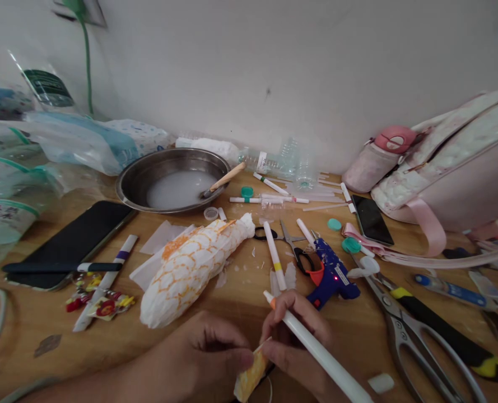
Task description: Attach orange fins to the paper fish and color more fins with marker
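Note:
Pinched between my left hand [215, 350] and my right hand [299, 341] is a small orange-and-white paper piece [251, 376], low at the front of the table. A white marker [316, 347] with an orange band near its tip also rests in my right hand, held between the fingers and slanting up to the left. Just beyond my hands lies a white papered fish shape [194, 268] with orange scale lines and an orange patch. A marker with a yellow band [275, 254] lies beside it.
A metal basin [125, 187] of cloudy liquid holds a wooden-handled brush [227, 178]. At right lie a blue glue gun [333, 271] with a red light, large scissors [404, 330] and a box cutter [446, 330]. A black phone [72, 240] lies left; a pink backpack [459, 168] stands right.

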